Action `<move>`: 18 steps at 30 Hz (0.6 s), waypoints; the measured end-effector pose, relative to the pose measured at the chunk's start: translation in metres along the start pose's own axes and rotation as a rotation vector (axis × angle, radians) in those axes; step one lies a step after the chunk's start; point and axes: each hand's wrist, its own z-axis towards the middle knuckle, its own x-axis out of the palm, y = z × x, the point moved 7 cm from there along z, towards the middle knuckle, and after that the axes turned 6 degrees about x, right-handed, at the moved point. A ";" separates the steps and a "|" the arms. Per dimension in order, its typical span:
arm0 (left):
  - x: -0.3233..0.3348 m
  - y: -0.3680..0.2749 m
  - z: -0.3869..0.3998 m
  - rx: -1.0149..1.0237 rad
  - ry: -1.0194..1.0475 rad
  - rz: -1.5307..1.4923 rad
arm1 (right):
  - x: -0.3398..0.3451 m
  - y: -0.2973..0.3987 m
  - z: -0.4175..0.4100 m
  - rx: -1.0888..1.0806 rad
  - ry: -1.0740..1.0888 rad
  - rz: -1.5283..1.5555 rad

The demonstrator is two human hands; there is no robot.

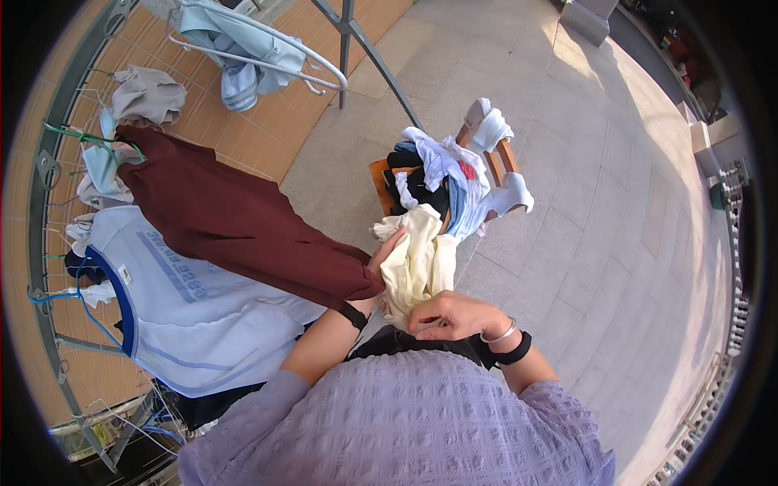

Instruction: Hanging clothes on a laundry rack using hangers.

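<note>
A bundled cream garment (pixel 419 261) is in front of my body, in loose folds. My left hand (pixel 389 248) holds it along its left side, its lower part hidden by the hem of a maroon garment (pixel 225 209) that hangs from a green hanger (pixel 91 136). At the near end of the cream cloth, my right hand (pixel 453 316) has its fingers bent against the fabric; whether they pinch it is not visible. Beyond the bundle, a wooden chair (pixel 509 157) carries a pile of folded clothes (pixel 453 173), white, blue and black.
To the left is a grey metal drying rack (pixel 45 237) with a white shirt with blue trim (pixel 206 304) and other laundry. White hangers (pixel 261 45) with light blue cloth hang at the upper left. White socks (pixel 513 194) drape over the chair back. Grey paving (pixel 583 255) extends to the right.
</note>
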 end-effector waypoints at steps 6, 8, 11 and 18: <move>0.042 -0.016 -0.025 0.104 -0.011 0.497 | -0.060 -0.037 -0.055 0.364 -0.919 -0.116; 0.063 -0.015 -0.033 0.091 0.078 0.659 | -0.085 -0.028 -0.062 0.301 -1.140 -0.251; 0.083 -0.018 -0.049 0.087 0.131 0.824 | -0.093 -0.017 -0.038 0.217 -1.070 0.121; 0.145 -0.054 -0.088 0.386 0.275 1.089 | -0.110 -0.003 -0.024 0.129 -0.894 -0.107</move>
